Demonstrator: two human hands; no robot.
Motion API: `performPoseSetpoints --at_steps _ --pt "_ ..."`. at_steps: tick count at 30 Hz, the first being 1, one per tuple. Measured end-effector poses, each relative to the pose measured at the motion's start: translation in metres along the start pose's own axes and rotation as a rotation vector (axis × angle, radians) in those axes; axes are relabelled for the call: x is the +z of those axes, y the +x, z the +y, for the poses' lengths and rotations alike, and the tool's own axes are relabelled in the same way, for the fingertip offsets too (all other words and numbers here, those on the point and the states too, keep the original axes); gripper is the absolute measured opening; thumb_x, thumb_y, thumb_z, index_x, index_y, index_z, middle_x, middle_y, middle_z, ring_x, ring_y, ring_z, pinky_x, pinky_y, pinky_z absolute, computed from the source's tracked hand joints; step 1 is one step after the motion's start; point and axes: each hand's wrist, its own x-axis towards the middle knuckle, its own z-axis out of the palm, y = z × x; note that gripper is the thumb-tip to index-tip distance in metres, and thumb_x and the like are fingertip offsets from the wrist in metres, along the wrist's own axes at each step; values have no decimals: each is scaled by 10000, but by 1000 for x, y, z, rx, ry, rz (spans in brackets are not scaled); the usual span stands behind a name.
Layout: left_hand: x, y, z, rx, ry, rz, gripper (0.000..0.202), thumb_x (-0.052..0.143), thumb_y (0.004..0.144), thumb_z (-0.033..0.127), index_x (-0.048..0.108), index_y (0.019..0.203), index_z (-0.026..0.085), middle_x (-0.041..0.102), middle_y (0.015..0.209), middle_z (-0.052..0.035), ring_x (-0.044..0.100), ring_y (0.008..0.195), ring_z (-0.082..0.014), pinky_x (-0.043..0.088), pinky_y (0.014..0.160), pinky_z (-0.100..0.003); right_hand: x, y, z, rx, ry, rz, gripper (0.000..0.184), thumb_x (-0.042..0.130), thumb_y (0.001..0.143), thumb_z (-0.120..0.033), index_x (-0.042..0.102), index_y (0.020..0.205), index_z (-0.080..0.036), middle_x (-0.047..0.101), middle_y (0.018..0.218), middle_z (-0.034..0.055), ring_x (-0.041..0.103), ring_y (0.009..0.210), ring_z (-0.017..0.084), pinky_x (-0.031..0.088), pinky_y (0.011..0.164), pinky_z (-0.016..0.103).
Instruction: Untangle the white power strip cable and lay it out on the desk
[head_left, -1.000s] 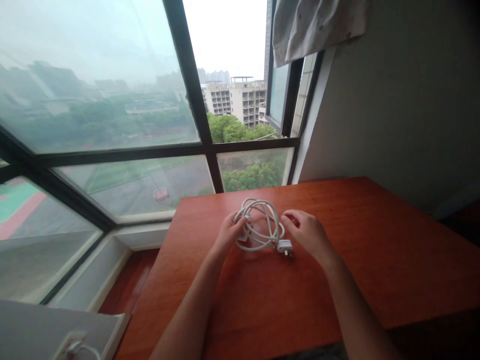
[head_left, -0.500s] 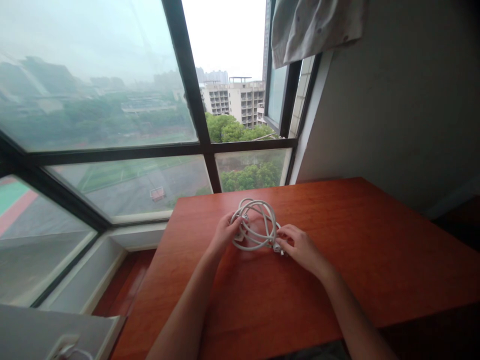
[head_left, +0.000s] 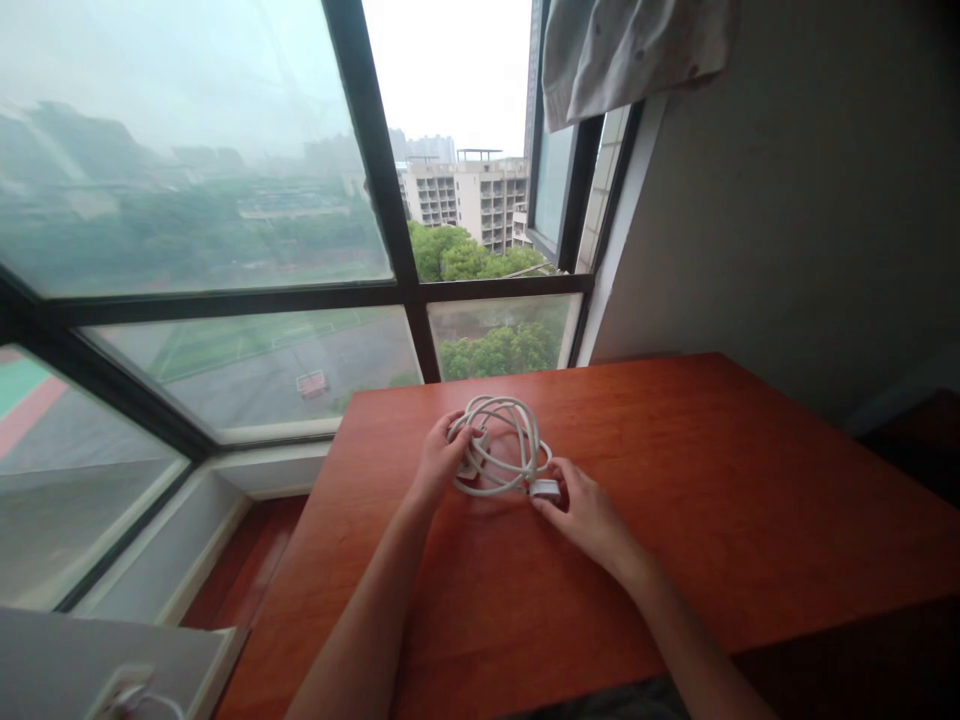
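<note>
A white power cable point(head_left: 533, 440) lies in loose loops near the far edge of a reddish-brown wooden table point(head_left: 675, 500). My left hand point(head_left: 444, 456) pinches the left side of the coil, thumb over the strands. Beneath that thumb a pale, boxy piece point(head_left: 470, 465) shows, partly covered by fingers and cable. On the right of the loops, my right hand point(head_left: 589, 508) has its thumb and fingers closed about the cable's white plug point(head_left: 545, 490). The plug's front face points toward me, and its prongs cannot be made out.
Behind the table stand dark-framed windows point(head_left: 225, 300), with one pane swung open and a cloth point(head_left: 637, 60) hanging above. A wall point(head_left: 787, 220) rises on the right. At the lower left are a white ledge point(head_left: 127, 650) and a socket with a cord.
My right hand has shifted slightly left and turned the plug, so its prongs no longer show. The coil and my left hand have moved a little left.
</note>
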Motion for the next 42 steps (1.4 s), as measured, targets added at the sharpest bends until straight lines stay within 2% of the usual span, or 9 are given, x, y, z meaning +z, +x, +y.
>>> performPoseSetpoints --at_steps 4,8,12,16,20,27,32,37,42 --pt "-2 1 -1 32 67 -13 560 665 743 396 535 1206 108 720 869 -95 672 744 -201 499 583 -247 3 -2 -6 28 1 29 316 603 799 -327 536 1086 -210 667 1049 80 645 928 225 488 779 313" --pt "-7 0 3 99 175 -67 502 647 766 367 566 1202 131 712 941 -99 678 830 -221 526 638 -270 9 -7 -12 58 37 53 397 614 795 -366 518 1144 -203 691 948 63 665 814 211 494 697 285" --pt "-11 -5 13 112 287 -97 462 675 753 360 619 1162 152 690 907 -71 664 744 -196 521 587 -252 15 -13 -20 86 26 104 408 595 813 -383 516 1168 -199 701 892 55 664 717 199 498 677 283" --pt "-8 -12 25 -52 120 -99 535 693 758 395 571 1214 143 663 810 -47 636 603 -157 513 507 -245 20 -17 -29 88 6 135 415 544 840 -348 507 1217 -178 696 961 92 674 779 219 519 732 308" --pt "-8 -15 33 -168 -52 -155 619 725 751 413 508 1270 155 672 902 -83 654 610 -154 540 542 -259 28 -19 -34 126 148 149 555 514 848 -327 393 1361 -154 675 1036 122 678 753 210 549 693 308" --pt "-11 -15 33 -202 -199 -240 653 748 736 297 466 1313 174 663 999 -121 673 703 -171 546 600 -263 48 -24 -28 162 514 166 755 545 835 -329 194 1475 -138 652 1029 116 673 679 173 576 639 308" --pt "-9 -17 39 -224 -275 -256 609 693 727 206 484 1298 171 654 1056 -131 682 754 -186 556 648 -288 53 -27 -26 210 767 205 843 612 804 -368 148 1489 -199 615 1096 108 688 799 192 590 710 334" --pt "-6 -20 42 -235 -257 -228 649 666 696 153 473 1315 180 653 1029 -115 677 779 -196 551 630 -286 47 -37 -38 218 785 252 849 601 824 -341 94 1499 -258 569 1211 127 689 772 169 596 721 326" --pt "-5 -20 41 -229 -245 -223 637 660 691 150 490 1305 171 654 977 -95 679 782 -199 547 625 -279 43 -42 -46 26 640 168 659 571 824 -217 340 1437 -286 523 1282 116 674 894 184 603 770 318"
